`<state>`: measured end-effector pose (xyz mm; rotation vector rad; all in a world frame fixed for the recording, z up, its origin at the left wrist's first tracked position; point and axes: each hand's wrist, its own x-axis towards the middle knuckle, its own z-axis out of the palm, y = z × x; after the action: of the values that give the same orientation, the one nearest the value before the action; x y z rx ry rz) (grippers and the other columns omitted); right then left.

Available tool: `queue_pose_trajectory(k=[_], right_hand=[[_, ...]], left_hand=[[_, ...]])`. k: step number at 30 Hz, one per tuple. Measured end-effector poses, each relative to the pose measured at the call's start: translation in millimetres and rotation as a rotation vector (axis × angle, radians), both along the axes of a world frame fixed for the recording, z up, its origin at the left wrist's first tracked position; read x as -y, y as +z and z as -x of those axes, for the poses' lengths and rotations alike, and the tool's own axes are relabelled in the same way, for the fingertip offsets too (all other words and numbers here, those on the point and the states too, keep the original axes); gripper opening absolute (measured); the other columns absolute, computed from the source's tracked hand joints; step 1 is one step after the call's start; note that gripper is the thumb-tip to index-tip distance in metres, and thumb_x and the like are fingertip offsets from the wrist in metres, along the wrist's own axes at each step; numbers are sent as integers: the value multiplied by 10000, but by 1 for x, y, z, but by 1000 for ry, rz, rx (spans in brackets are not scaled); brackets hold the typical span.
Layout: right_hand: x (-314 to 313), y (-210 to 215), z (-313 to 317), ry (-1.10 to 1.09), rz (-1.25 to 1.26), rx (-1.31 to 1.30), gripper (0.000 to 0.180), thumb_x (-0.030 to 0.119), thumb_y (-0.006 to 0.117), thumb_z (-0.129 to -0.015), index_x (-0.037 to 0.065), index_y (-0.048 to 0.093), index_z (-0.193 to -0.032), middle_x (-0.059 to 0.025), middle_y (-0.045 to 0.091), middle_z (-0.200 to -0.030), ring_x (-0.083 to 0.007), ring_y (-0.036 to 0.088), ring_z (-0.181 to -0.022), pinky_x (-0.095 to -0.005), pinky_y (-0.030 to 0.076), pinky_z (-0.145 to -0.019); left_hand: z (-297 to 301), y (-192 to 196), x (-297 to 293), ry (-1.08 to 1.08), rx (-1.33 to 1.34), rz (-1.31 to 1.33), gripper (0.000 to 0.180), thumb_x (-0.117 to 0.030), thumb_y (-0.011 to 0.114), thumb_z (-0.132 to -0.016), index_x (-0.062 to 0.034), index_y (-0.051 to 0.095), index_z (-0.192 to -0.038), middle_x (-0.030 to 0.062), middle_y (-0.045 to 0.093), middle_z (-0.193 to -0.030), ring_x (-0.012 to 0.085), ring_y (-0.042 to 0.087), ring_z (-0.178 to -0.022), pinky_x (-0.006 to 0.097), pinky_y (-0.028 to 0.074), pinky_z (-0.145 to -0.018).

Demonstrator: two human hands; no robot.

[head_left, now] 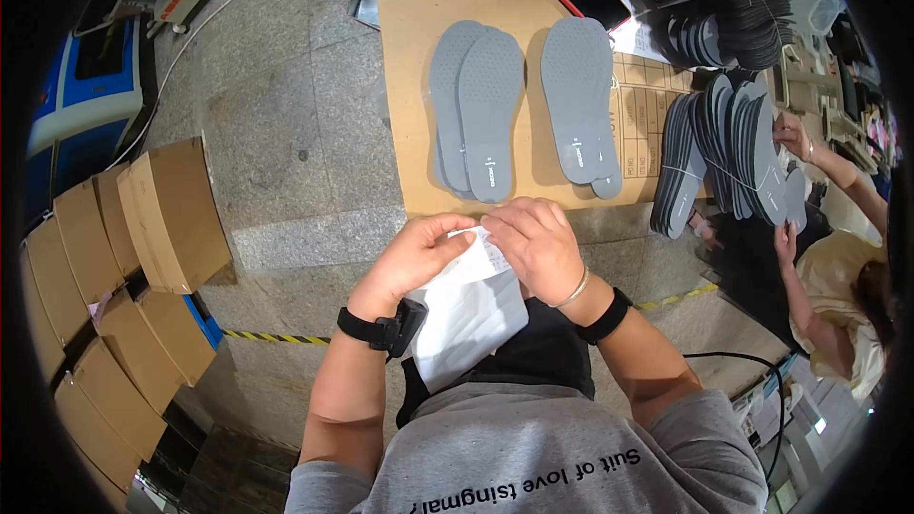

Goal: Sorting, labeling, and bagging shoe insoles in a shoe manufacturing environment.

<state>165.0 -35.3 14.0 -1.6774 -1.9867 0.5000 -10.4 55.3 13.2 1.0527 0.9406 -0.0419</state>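
Mid-frame, left hand (426, 249) and right hand (538, 243), fingers (461, 244) clamped, grip a white bag (471, 319), creased below its printed top edge.

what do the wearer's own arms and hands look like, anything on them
Both the left hand and the right hand are ungloved. The left wrist wears a black strap with a boxy black device. The right wrist has a black band and, nearer the hand, a thin shiny bracelet. Short grey sleeves leave the forearms uncovered.
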Motion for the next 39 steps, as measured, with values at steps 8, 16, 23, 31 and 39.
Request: queue_pose_trajectory(k=[8,16,23,31,39], right_hand=[[2,4,1,59,-52,83,350,122,555,-688,34,620,-1021,-75,572,-1045,-225,527,-994,-345,424,-830],[3,5,2,16,-20,-9,275,103,588,-695,60,630,-964,-79,585,-1028,-231,531,-988,-341,425,-829],[-22,3,-10,-278,275,-499,102,130,646,-754,57,627,-822,-103,597,-997,-279,515,-980,-362,401,-850],[-70,-31,-38,-103,427,-392,96,134,663,-741,67,652,-808,-96,577,-997,-267,478,-1007,-355,356,-909],[-73,-40,-26,-92,489,-353,97,131,688,-709,87,665,-792,-71,542,-952,-265,438,-975,-346,361,-890]], left_hand=[[5,-4,-2,116,57,298,176,-158,552,-890,-19,626,-968,-19,623,-869,40,546,-779,198,445,-704],[2,-5,-1,144,62,331,168,-164,542,-897,-23,623,-938,-26,618,-858,36,544,-763,192,443,-678],[0,-10,6,-263,-262,-900,140,-87,521,-841,-71,637,-918,69,602,-816,226,567,-828,375,388,-817],[-19,-1,31,-496,-100,-993,261,-56,538,-751,-74,639,-991,130,510,-1208,314,498,-1059,428,354,-916],[-15,-12,37,-508,-153,-1043,164,-37,520,-732,17,613,-856,198,424,-1298,331,410,-1209,446,324,-981]])
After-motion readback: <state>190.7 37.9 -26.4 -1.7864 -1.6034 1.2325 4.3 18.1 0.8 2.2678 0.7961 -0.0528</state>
